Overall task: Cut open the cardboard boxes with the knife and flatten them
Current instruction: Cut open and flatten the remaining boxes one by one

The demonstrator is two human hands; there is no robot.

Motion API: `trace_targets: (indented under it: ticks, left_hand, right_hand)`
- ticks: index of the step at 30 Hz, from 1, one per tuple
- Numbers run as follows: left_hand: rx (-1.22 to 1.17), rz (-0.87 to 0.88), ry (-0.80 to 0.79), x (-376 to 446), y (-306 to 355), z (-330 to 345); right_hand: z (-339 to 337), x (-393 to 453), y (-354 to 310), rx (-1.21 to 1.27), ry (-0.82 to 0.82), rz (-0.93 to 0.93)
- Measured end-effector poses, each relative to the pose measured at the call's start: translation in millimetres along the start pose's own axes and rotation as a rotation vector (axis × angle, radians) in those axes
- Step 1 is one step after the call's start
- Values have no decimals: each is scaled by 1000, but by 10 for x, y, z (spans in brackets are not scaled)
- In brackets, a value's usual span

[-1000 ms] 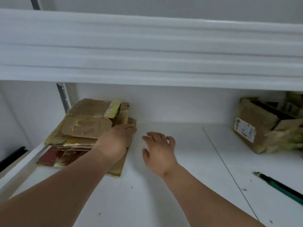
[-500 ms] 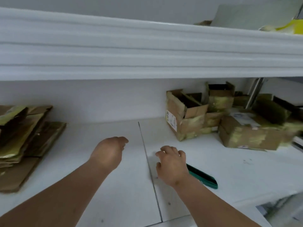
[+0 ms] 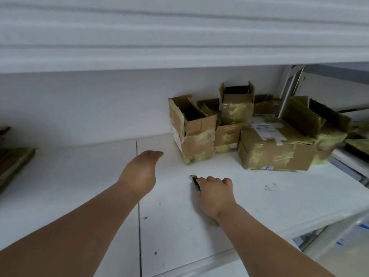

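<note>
Several taped brown cardboard boxes stand at the back right of the white shelf; the nearest is an open box (image 3: 191,134), and a closed box (image 3: 277,150) with a label sits right of it. A green knife (image 3: 194,181) lies on the shelf, only its front end showing. My right hand (image 3: 214,193) covers the rest of the knife with fingers curled around it. My left hand (image 3: 139,172) hovers over the shelf left of the open box, fingers relaxed, holding nothing.
A stack of flattened cardboard (image 3: 12,164) lies at the far left edge. The white shelf (image 3: 79,186) has a dark seam running front to back. An upper shelf overhangs the whole top. A metal upright (image 3: 289,90) stands behind the boxes.
The view swung right from the flattened stack to the boxes. My right hand moved onto the green knife and curled over it. My left hand left the stack and moved toward the open box.
</note>
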State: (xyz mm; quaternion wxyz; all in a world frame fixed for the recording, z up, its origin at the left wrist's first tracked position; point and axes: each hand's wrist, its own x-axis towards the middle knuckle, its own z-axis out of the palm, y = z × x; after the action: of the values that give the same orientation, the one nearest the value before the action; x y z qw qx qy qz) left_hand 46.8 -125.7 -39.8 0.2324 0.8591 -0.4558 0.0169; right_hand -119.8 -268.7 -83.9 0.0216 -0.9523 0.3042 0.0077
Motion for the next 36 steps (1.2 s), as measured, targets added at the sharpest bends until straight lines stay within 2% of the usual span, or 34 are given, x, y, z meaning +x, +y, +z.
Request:
trace_targets:
  ticks: [2, 5, 8, 11, 16, 20, 23, 25, 33, 36]
  left_hand:
    - [56, 21, -6, 160, 89, -16]
    - [5, -34, 3, 393, 263, -58]
    - [25, 42, 74, 540, 462, -62]
    - [44, 123, 166, 667, 604, -28]
    - [73, 159, 181, 900, 755, 41]
    - [79, 73, 204, 1027, 835, 82]
    - [144, -7, 190, 1081, 830, 89]
    - [108, -78, 188, 1047, 851, 78]
    - [-163, -305, 406, 550, 815, -75]
    - [-450, -383, 443, 311, 716, -207]
  right_hand:
    - [-27, 66, 85, -24, -4, 31]
    - [-55, 148, 232, -44, 7, 107]
    - [-39, 225, 379, -52, 38, 190]
    - [1, 297, 454, -48, 58, 208]
    - [-90, 413, 686, -71, 71, 197]
    - [-170, 495, 864, -22, 19, 117]
    - [-193, 516, 925, 68, 40, 41]
    - [-202, 524, 961, 116, 52, 11]
    - [-222, 544, 824, 358, 117, -52]
    - [-215, 548, 679, 582, 107, -6]
